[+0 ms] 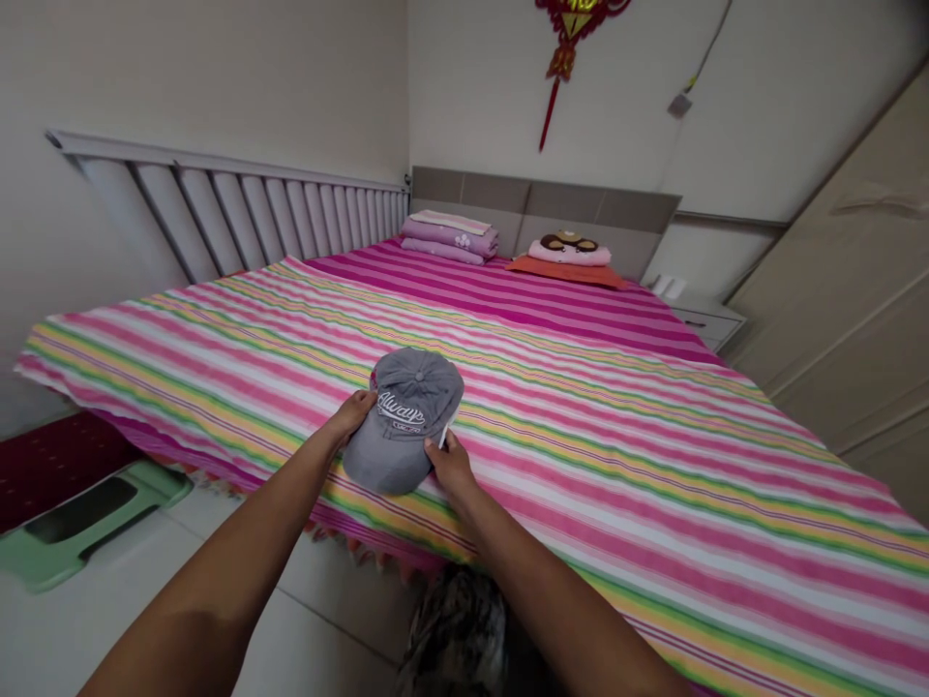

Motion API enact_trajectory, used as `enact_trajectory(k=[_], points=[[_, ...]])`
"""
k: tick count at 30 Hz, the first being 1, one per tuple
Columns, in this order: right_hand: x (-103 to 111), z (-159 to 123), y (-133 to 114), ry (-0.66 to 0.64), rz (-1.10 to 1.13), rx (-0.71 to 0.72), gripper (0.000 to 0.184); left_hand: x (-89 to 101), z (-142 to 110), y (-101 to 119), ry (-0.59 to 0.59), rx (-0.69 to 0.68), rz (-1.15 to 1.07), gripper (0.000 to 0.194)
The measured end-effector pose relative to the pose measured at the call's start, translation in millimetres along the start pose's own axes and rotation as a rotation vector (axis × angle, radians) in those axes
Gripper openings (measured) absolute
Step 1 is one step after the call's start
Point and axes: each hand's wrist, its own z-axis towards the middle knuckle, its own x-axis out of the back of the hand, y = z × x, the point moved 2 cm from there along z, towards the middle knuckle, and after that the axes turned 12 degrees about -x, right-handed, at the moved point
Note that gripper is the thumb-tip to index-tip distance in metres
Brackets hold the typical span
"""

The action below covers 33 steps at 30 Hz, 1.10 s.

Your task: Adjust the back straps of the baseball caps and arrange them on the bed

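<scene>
A grey baseball cap (417, 397) with white "Always" stitching rests on a bedspread (616, 465) striped in pink, yellow, green and white. My left hand (353, 414) grips the cap's left side. My right hand (450, 465) holds the brim's right end from the front. A small white strip shows by my right thumb, and I cannot tell what it is. The cap's underside is hidden.
Pillows and folded bedding (450, 237) lie at the headboard (544, 208). A white radiator (239, 213) runs along the left wall. A green stool (94, 518) and dark red mat (58, 469) sit left, a wardrobe (834, 290) right, and a dark mottled object (457, 629) below the bed edge.
</scene>
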Motion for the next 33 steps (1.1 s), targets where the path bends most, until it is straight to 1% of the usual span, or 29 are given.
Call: enact_trajectory(k=[4, 7, 10, 13, 15, 16, 17, 18, 19, 20, 22, 23, 24, 25, 27, 29, 31, 33], points=[[1, -4, -4, 0.014, -0.045, 0.013, 0.034, -2.6, -5, 3, 0.02, -0.033, 0.031, 0.032], [1, -7, -9, 0.022, -0.074, 0.021, 0.031, -6.0, -10, 10, 0.071, -0.065, 0.072, 0.031], [3, -10, -16, 0.009, -0.096, 0.031, 0.028, -5.8, -14, 24, 0.181, -0.1, 0.135, 0.029], [13, -21, -21, -0.024, -0.122, 0.04, 0.025, -0.4, -26, 42, 0.361, -0.157, 0.213, 0.025], [27, -39, -19, -0.049, -0.148, 0.044, 0.02, 0.6, -50, 49, 0.506, -0.209, 0.263, 0.024], [35, -52, -16, -0.065, -0.164, 0.046, 0.017, -2.0, -68, 48, 0.567, -0.234, 0.286, 0.025], [43, -67, -12, -0.08, -0.178, 0.049, 0.016, -7.6, -91, 43, 0.599, -0.257, 0.301, 0.025], [51, -84, -6, -0.105, -0.196, 0.054, 0.017, -16.3, -116, 35, 0.596, -0.273, 0.309, 0.024], [60, -103, 1, -0.128, -0.215, 0.056, 0.021, -28.5, -143, 23, 0.515, -0.268, 0.327, 0.022], [67, -122, 10, -0.148, -0.234, 0.053, 0.023, -43.7, -169, 8, 0.358, -0.243, 0.314, 0.021], [81, -158, 30, -0.167, -0.271, 0.042, 0.023, -74.6, -217, -23, 0.093, -0.141, 0.249, 0.018], [88, -173, 42, -0.171, -0.292, 0.029, 0.02, -88.8, -235, -36, -0.032, -0.116, 0.21, 0.018], [93, -185, 53, -0.183, -0.321, 0.023, 0.017, -100.3, -249, -47, -0.127, -0.086, 0.188, 0.016], [98, -195, 65, -0.219, -0.392, 0.029, 0.017, -108.8, -257, -54, -0.178, -0.062, 0.185, 0.013], [109, -207, 82, -0.264, -0.483, 0.056, 0.017, -119.1, -262, -58, -0.245, -0.029, 0.187, 0.01], [121, -213, 88, -0.265, -0.531, 0.086, 0.02, -124.5, -257, -52, -0.294, -0.019, 0.18, 0.008], [133, -215, 80, -0.204, -0.523, 0.101, 0.024, -129.3, -249, -38, -0.326, -0.026, 0.147, 0.008], [146, -217, 59, -0.101, -0.453, 0.088, 0.029, -133.9, -242, -18, -0.306, -0.032, 0.09, 0.01]])
